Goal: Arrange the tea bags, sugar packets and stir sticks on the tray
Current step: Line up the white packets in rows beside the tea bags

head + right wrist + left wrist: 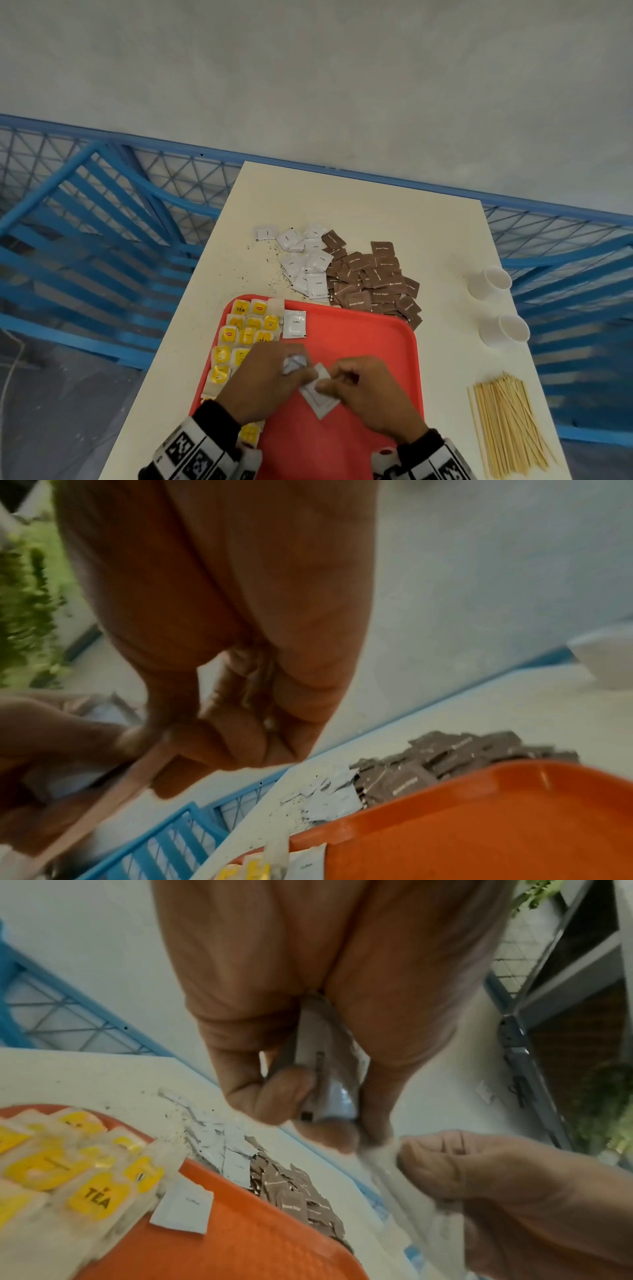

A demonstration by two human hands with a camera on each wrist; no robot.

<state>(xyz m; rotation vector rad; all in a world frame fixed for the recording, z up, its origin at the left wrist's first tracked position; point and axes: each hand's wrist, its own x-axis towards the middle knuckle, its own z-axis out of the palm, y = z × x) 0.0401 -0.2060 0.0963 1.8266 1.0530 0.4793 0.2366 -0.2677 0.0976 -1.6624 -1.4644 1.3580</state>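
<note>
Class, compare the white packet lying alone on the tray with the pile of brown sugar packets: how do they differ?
The white packet lies single and flat on the red tray; the brown sugar packets overlap in a heap on the table. One is white, the others brown. Both are small, square and printed.

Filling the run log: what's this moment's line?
left hand: holds white packets | right hand: pinches white packet | over tray
</note>
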